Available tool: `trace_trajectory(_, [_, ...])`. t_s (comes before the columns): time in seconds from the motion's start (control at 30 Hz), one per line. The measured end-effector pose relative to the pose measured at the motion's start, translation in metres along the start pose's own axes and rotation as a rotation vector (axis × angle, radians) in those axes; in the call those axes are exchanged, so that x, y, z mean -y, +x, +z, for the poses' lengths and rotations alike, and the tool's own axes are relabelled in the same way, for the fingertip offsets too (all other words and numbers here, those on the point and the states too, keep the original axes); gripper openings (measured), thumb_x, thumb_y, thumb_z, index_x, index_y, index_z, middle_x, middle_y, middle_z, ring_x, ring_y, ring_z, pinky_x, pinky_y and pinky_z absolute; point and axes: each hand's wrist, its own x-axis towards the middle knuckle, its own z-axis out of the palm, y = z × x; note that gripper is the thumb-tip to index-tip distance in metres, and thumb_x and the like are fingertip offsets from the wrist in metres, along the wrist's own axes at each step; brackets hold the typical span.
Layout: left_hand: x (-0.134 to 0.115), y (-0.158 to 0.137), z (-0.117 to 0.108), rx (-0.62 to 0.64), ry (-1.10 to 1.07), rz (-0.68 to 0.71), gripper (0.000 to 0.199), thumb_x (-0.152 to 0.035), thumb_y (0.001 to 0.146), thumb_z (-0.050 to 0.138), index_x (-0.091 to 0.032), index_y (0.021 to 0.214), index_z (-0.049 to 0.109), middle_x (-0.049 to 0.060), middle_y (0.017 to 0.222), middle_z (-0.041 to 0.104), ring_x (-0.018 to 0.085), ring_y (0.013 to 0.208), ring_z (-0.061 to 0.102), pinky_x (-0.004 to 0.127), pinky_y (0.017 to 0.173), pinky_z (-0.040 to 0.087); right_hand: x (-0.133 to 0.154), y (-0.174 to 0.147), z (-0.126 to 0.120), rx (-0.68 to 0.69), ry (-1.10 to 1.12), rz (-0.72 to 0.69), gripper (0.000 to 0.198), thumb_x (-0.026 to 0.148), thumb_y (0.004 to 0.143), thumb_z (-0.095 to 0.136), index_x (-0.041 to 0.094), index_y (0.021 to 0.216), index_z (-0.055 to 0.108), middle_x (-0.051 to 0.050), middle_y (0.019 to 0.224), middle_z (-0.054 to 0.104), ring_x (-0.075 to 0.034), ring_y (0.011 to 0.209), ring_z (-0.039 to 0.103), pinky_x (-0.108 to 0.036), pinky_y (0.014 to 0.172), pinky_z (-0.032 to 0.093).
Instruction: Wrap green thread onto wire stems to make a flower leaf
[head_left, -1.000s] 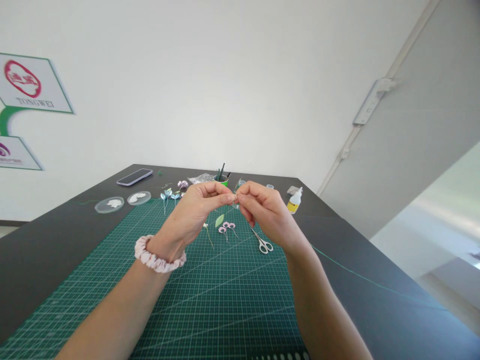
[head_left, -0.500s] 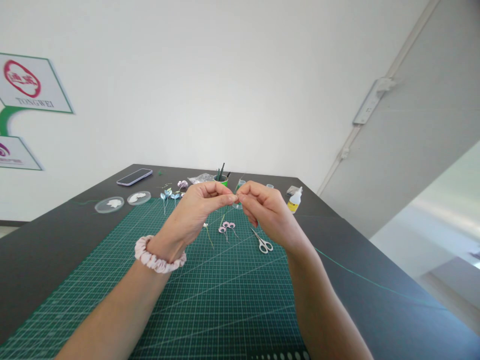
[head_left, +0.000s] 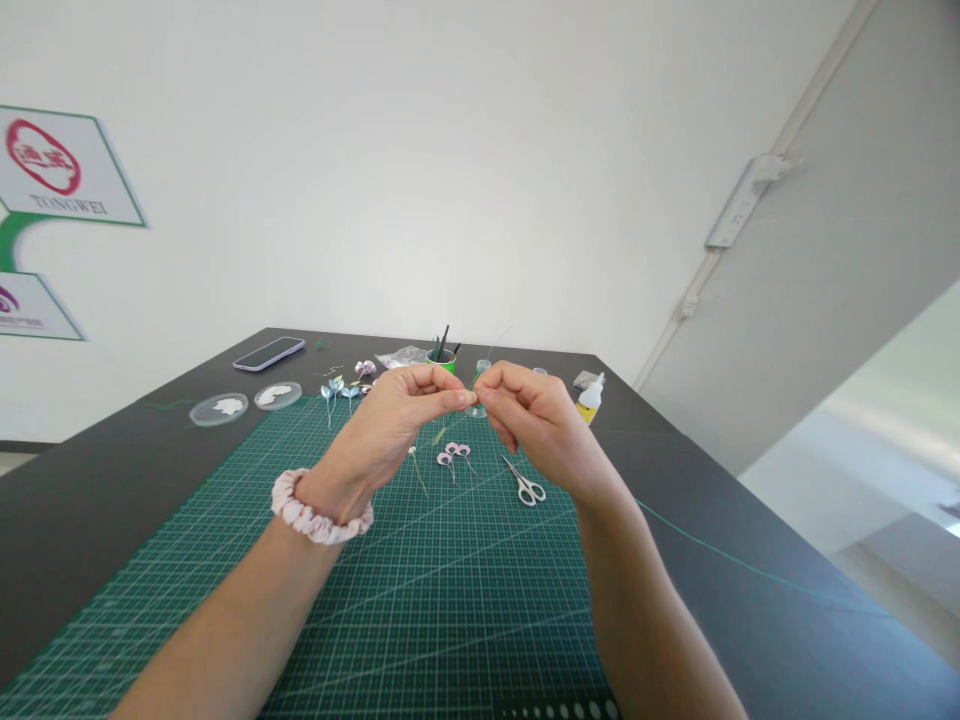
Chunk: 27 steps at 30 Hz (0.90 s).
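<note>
My left hand, with a pale pink scrunchie at its wrist, is closed in a pinch. Its fingertips meet those of my right hand, also pinched shut. Between them is a thin wire stem, its upper end sticking out above the fingers; the middle is hidden. A small pale-green tip shows below the hands, perhaps part of it. Under the hands, small pink petal pieces on wires lie on the green cutting mat. Scissors rest closed below my right hand.
Blue-leaved wire stems lie at the mat's far left, near two clear dishes of white pieces. Behind are a phone and a green cup of tools. A glue bottle stands right; green thread trails rightward.
The thin wire has turned, its upper end now reaching higher and farther right, and the pale-green tip has shifted slightly. Both hands keep nearly the same place and pinch.
</note>
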Motion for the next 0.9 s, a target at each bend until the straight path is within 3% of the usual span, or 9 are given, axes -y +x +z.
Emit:
trace_trajectory(0.27, [-0.0013, -0.0011, 0.0018, -0.036, 0.03, -0.002, 0.017, -0.026, 0.063, 0.079, -0.019, 0.058, 0.065, -0.002, 0.061, 0.058, 0.012, 0.065, 0.049, 0.029, 0.068, 0.039, 0.0014, 0.0006, -0.0005, 0.006, -0.01, 0.007, 0.023, 0.02, 0.092, 0.049, 0.02, 0.07, 0.053, 0.008, 0.052, 0.036, -0.008, 0.048, 0.033, -0.026, 0.048, 0.027])
trace_trajectory(0.57, [-0.0028, -0.004, 0.0025, -0.103, 0.16, 0.007, 0.018, -0.028, 0.064, 0.077, -0.019, 0.061, 0.062, -0.003, 0.059, 0.054, 0.01, 0.053, 0.038, 0.028, 0.053, 0.027, 0.0002, 0.0007, -0.0001, 0.003, -0.01, 0.011, 0.018, 0.019, 0.091, 0.05, 0.02, 0.074, 0.053, 0.01, 0.048, 0.034, -0.007, 0.044, 0.032, -0.026, 0.046, 0.026])
trace_trajectory(0.9, [-0.0069, -0.0061, 0.0084, -0.26, 0.471, 0.211, 0.014, -0.022, 0.071, 0.071, -0.02, 0.06, 0.063, 0.0, 0.063, 0.061, 0.014, 0.061, 0.048, 0.031, 0.063, 0.035, -0.0012, 0.0024, 0.0035, -0.035, 0.027, 0.101, 0.01, 0.021, 0.091, 0.05, 0.02, 0.081, 0.053, 0.011, 0.044, 0.033, -0.007, 0.039, 0.028, -0.024, 0.041, 0.022])
